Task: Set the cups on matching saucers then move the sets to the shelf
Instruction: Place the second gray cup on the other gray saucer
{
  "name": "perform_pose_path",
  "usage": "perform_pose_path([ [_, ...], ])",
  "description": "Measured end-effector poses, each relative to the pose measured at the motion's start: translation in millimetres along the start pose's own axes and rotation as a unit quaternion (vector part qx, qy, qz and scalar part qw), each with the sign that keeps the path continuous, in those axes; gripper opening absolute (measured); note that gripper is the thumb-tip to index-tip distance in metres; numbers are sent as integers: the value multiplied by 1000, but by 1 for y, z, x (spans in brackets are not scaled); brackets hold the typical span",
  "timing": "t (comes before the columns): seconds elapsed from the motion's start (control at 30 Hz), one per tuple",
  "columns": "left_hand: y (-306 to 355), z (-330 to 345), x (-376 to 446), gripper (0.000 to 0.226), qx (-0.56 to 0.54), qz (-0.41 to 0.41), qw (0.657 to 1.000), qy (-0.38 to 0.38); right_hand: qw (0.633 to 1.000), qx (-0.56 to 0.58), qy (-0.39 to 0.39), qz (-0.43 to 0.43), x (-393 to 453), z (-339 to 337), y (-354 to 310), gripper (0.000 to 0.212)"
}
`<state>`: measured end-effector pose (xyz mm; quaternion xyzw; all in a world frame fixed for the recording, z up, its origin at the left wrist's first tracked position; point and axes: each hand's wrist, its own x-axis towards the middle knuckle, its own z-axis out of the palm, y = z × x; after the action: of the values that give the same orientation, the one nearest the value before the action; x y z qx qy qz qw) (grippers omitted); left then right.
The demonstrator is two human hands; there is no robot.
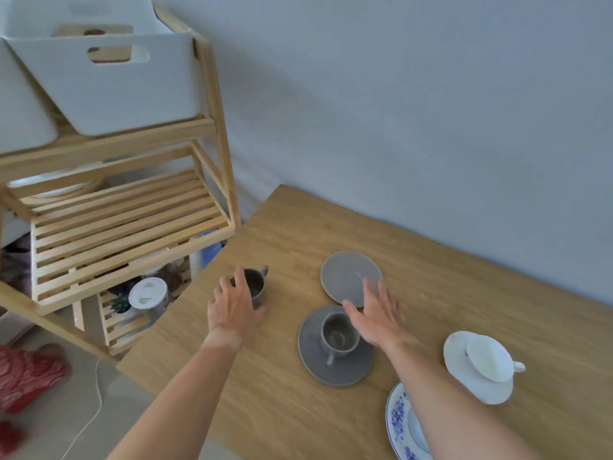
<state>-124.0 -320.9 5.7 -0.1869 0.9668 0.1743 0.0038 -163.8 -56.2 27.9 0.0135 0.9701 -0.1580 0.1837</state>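
The unpaired grey cup stands on the desk, left of the empty grey saucer; the left hand curls loosely around it, while the right hand hovers spread over the saucer's near edge

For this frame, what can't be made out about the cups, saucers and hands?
- Blue-patterned saucer and its cup, head view: hidden partly by the right forearm, cut off by the bottom edge.
- Right hand, head view: motion-blurred; whether it touches the empty grey saucer is unclear.
- Left hand, head view: covers the near side of the dark grey cup, so its grip cannot be judged.
- Plate on the shelf: hidden mostly by slats.
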Motion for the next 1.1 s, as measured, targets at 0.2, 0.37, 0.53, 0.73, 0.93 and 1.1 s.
perform_pose_path([
  [0.2,-2,0,18,82,-106,3,994,-9,1000,-8,-8,12,11,-4,-2,86],
  [0.37,11,4,33,80,-145,66,987,-5,999,8,-10,51,18,-4,11,83],
  [0.53,49,19,52,80,-175,176,969,-2,994,27,1,109,32,0,24,86],
  [0.73,102,39,68,79,-218,275,934,-63,985,121,6,125,41,2,21,86],
  [0.93,139,48,70,80,-196,274,935,-115,951,284,20,117,55,-1,20,72],
  [1.1,145,60,66,84,-149,285,942,-94,898,402,-2,178,67,-3,23,68],
])
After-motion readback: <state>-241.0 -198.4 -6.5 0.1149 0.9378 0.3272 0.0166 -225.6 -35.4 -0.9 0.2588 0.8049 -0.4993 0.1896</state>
